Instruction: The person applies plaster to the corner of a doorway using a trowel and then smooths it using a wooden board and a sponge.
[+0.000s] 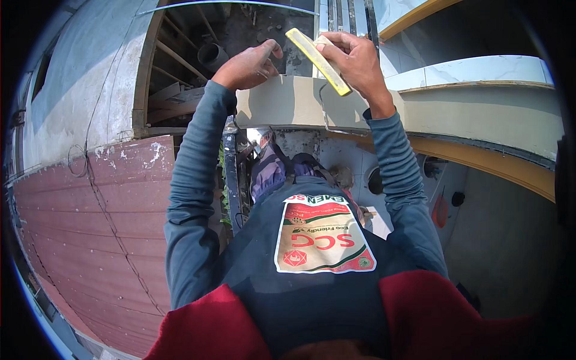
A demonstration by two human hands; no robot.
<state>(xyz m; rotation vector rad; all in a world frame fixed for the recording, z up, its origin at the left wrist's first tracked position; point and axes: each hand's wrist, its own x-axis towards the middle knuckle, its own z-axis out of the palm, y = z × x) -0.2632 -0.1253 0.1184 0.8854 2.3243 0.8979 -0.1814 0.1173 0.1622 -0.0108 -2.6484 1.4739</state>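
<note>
One long yellow-rimmed bar [316, 59], pinched in the right hand [360, 63] and held slantwise above a beige ledge [285, 99]. Top end off toward the left, bottom end down near the right wrist. Thumb and bent fingers on it from one side only, at least as far as visible. Can't tell about the fingertips tucked behind.

Left hand [251, 65] just beside, carrying nothing, fingers loosely curled apart from the index, poking out toward the bar. Not touching it, by the looks of things.

Now for the worrying bits. Biggest one, probably: losing the bar. Gripped from one side, with dusty-looking skin, so could twist or slip out of the pinch after a knock on either end. Bad spot for a drop too, with rough ground and a dark bucket [211, 57] beyond the ledge. Would likely mean an annoying climb to fetch it.

Second: a thin bent wire [324, 111], or something like it, against the ledge below the bar. Could snag a sleeve [393, 156] or catch the bottom end, given a careless sweep downward.

Third: maybe scuffing the beige surface, from leaning too hard on a corner of the bar. Can't judge its stiffness from here, though.
</note>
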